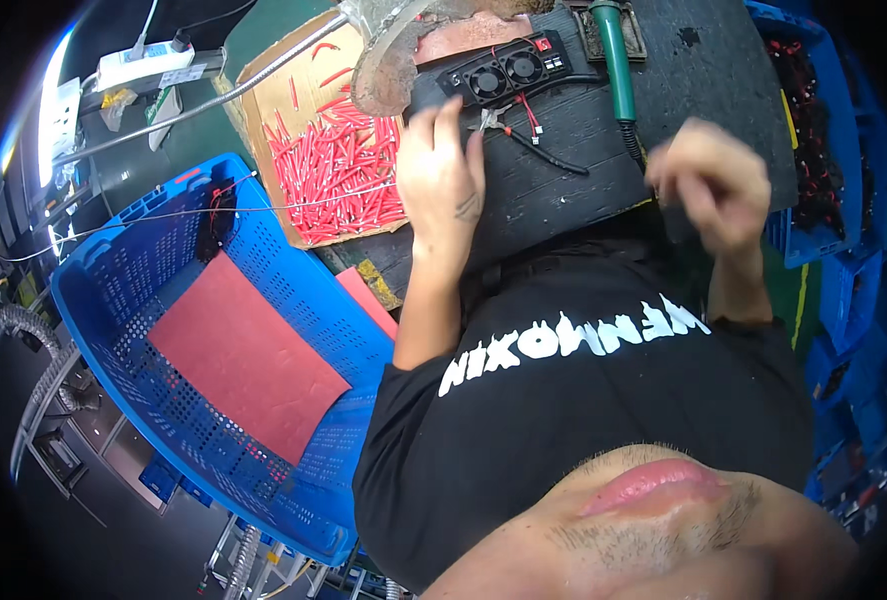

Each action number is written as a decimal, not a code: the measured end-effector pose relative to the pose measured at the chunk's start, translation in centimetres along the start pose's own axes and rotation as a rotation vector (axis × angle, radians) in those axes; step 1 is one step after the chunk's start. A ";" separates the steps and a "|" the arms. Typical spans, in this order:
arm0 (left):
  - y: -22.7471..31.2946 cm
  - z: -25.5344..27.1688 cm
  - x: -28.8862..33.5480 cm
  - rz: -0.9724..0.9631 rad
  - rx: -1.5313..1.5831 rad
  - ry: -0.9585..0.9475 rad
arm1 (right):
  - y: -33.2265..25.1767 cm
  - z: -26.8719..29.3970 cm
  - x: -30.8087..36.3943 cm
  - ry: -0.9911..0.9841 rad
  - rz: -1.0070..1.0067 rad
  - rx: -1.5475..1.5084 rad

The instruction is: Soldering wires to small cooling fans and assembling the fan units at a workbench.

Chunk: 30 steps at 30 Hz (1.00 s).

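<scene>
A black unit with two small round fans (508, 72) lies on the dark work surface (583, 200). My left hand (441, 165) is at its left end, fingers apart, with the fingertips close to its edge; whether they touch I cannot tell. Below the fans lie a thin red wire with a small white connector (537, 130) and a black cable-like piece (553, 160). My right hand (713, 180) is raised at the right, its fingers curled and smeared by motion, so any grip is unclear. Above it, a green-handled soldering iron (615, 70) rests with its cord trailing down.
A cardboard tray (263, 80) full of short red sleeved pieces (338, 180) stands left of my left hand. Beside me is a blue crate (303, 285) holding a reddish sheet (243, 360). More blue bins (808, 235) line the right. A metal flexible arm (213, 105) crosses the upper left.
</scene>
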<state>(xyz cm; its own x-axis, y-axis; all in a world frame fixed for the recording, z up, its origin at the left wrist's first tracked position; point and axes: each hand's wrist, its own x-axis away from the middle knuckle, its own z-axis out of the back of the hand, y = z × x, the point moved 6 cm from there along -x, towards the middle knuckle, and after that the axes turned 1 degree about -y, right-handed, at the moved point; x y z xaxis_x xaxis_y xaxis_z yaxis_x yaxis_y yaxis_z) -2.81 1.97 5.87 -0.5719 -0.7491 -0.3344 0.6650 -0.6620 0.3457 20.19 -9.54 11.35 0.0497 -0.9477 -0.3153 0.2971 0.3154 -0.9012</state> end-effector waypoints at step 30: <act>6.5 -1.8 0.5 0.137 0.426 0.144 | 9.9 3.6 4.2 0.585 -0.133 -0.007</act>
<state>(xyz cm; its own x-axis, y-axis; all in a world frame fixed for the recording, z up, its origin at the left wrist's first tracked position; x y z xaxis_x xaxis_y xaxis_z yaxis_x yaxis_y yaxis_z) 2.07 -2.66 6.39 -0.4001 -0.8394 -0.3679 0.4567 -0.5306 0.7140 26.75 -10.58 2.18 -0.5216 -0.7953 -0.3089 0.2579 0.1981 -0.9456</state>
